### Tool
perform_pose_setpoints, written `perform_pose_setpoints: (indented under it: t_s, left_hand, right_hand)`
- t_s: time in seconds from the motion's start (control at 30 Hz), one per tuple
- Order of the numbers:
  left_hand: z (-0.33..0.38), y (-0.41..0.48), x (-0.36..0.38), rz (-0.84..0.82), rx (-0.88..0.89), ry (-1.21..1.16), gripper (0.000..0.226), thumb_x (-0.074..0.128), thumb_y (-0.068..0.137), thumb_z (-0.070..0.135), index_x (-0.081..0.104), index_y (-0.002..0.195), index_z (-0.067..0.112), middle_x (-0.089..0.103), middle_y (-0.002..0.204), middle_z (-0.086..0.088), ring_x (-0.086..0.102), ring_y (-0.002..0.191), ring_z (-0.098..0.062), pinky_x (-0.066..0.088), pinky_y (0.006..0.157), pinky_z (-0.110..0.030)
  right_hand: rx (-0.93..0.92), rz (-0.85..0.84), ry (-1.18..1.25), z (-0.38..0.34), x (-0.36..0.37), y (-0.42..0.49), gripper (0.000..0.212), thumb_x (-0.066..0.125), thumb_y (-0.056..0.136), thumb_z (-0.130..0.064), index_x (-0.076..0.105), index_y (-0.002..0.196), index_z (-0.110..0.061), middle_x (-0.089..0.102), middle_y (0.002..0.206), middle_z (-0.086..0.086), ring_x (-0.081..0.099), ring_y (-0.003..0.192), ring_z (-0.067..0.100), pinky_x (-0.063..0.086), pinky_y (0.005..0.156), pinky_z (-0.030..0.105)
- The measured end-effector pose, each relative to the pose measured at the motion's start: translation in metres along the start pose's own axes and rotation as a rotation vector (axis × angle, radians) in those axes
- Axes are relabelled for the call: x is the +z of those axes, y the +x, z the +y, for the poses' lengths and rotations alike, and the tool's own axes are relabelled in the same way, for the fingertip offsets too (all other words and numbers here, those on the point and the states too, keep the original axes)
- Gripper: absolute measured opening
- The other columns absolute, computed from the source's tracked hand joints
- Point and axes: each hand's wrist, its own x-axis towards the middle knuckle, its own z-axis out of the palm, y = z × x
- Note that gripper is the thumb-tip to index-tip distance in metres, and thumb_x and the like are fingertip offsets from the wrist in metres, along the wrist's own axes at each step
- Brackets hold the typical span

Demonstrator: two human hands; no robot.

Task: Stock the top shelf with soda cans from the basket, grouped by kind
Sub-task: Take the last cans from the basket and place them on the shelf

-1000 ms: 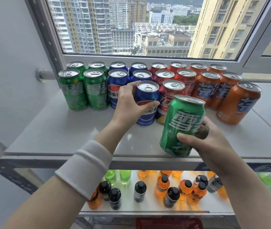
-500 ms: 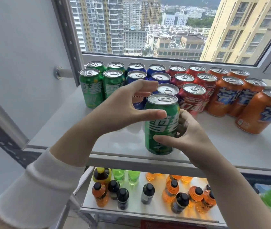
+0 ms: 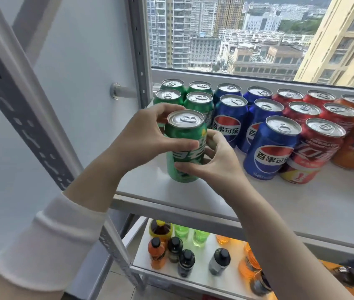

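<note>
- Head view: left hand [image 3: 148, 137] curls thumb and fingers round the green can [image 3: 184, 146] near its top; right hand [image 3: 217, 163] clasps its lower right side.
- Can upright near the top shelf [image 3: 279, 204] front-left corner, just before the green cans [image 3: 199, 100].

Green can [image 3: 184, 148] carried left along the top shelf [image 3: 301, 202] — then tilted, now upright before the green cans [image 3: 199, 102]. Left hand [image 3: 148, 137] has quit the blue can [image 3: 273, 148] — joined the right hand [image 3: 217, 163] on the green one.

Both hands, left [image 3: 148, 135] and right [image 3: 217, 163], grip upright green can [image 3: 184, 135] on top shelf [image 3: 301, 204].
</note>
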Motion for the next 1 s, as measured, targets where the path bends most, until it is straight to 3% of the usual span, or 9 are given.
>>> perform_pose_setpoints:
  t_s: [0.1, 0.23, 0.47, 0.63, 0.87, 1.0]
  left_hand:
    - [-0.007, 0.006, -0.014, 0.036, -0.002, -0.003, 0.077, 0.087, 0.045, 0.041, 0.058, 0.114, 0.024, 0.067, 0.102, 0.012, 0.063, 0.098, -0.004, 0.052, 0.082, -0.018]
    - [-0.02, 0.014, -0.03, 0.045, -0.023, -0.056, 0.072, 0.089, 0.046, 0.036, 0.059, 0.111, 0.028, 0.069, 0.099, 0.012, 0.064, 0.097, -0.005, 0.052, 0.083, -0.022]
    - [-0.04, 0.018, -0.031, 0.009, 0.004, -0.109, 0.071, 0.089, 0.048, 0.02, 0.057, 0.111, 0.027, 0.067, 0.103, 0.01, 0.062, 0.101, -0.002, 0.05, 0.088, -0.02]
    - [-0.054, 0.024, -0.03, 0.028, -0.015, -0.195, 0.07, 0.082, 0.043, 0.036, 0.058, 0.108, 0.031, 0.067, 0.105, 0.009, 0.06, 0.107, -0.005, 0.049, 0.092, -0.025]
    - [-0.06, 0.03, -0.028, 0.043, -0.034, -0.267, 0.073, 0.081, 0.043, 0.035, 0.058, 0.112, 0.027, 0.067, 0.104, 0.009, 0.06, 0.105, -0.005, 0.05, 0.085, -0.019]
    - [-0.066, 0.024, -0.023, 0.047, -0.062, -0.267, 0.077, 0.083, 0.05, 0.031, 0.052, 0.121, 0.023, 0.062, 0.114, 0.008, 0.055, 0.113, -0.004, 0.047, 0.098, -0.027]
  right_hand:
    - [-0.009, 0.043, -0.04, 0.004, 0.017, 0.013, 0.067, 0.085, 0.059, -0.014, 0.048, 0.114, -0.021, 0.061, 0.112, -0.004, 0.058, 0.106, 0.01, 0.051, 0.088, 0.023]
    - [-0.026, 0.085, -0.141, 0.009, 0.034, 0.024, 0.065, 0.087, 0.057, -0.019, 0.048, 0.109, -0.023, 0.06, 0.11, -0.004, 0.057, 0.101, 0.008, 0.049, 0.083, 0.015]
    - [0.018, 0.179, -0.214, 0.024, 0.054, 0.039, 0.066, 0.089, 0.051, -0.021, 0.05, 0.103, -0.023, 0.062, 0.108, -0.001, 0.058, 0.101, 0.013, 0.051, 0.088, 0.035]
    - [0.032, 0.211, -0.224, 0.027, 0.058, 0.044, 0.066, 0.089, 0.05, -0.02, 0.052, 0.104, -0.021, 0.062, 0.108, 0.0, 0.059, 0.101, 0.015, 0.051, 0.087, 0.036]
    - [0.033, 0.229, -0.241, 0.031, 0.06, 0.048, 0.064, 0.089, 0.053, -0.023, 0.049, 0.104, -0.024, 0.062, 0.11, 0.0, 0.058, 0.102, 0.016, 0.05, 0.088, 0.035]
    - [-0.002, 0.231, -0.284, 0.035, 0.061, 0.046, 0.071, 0.088, 0.054, -0.026, 0.05, 0.113, -0.017, 0.056, 0.114, 0.003, 0.054, 0.108, 0.018, 0.048, 0.092, 0.036]
